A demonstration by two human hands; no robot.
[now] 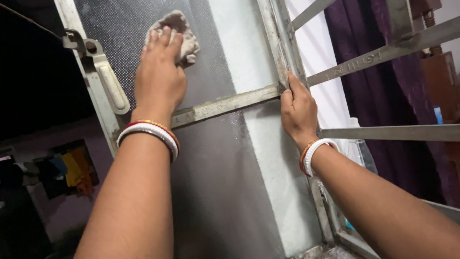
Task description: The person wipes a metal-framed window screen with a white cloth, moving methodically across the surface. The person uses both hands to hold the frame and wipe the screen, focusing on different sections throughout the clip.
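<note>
While the left hand [159, 72] presses flat against the frosted pane [211, 57] of the open window, a crumpled beige cloth [178, 36] sits trapped under its fingertips, high on the glass near the top of the upper panel. Those fingers lie stretched out and close together, not curled round the rag but spread over it, so the palm's weight bears the cloth against the pane; much of the rag bulges out above and to the right of the knuckles. Over on the other side, the right hand [298, 111] is clamped onto the metal window frame [280, 43], right where the horizontal crossbar [225, 104] meets the upright. Its fingers are folded round the edge of the frame, thumb up along the upright, a firm grip that looks meant to steady the hinged sash against the push of the other hand. Red and white bangles [152, 132] ring both wrists. A pale latch handle [111, 86] sits on the sash's left edge, just beside the left forearm and untouched. Flat metal grille bars [383, 132] cross the opening to the right, with a purple curtain [364, 62] behind them and a clear plastic bottle [357, 146] low behind the right wrist. Outside, beyond the sash, it is dark, with some hanging clothes [72, 170] dimly visible below.
</note>
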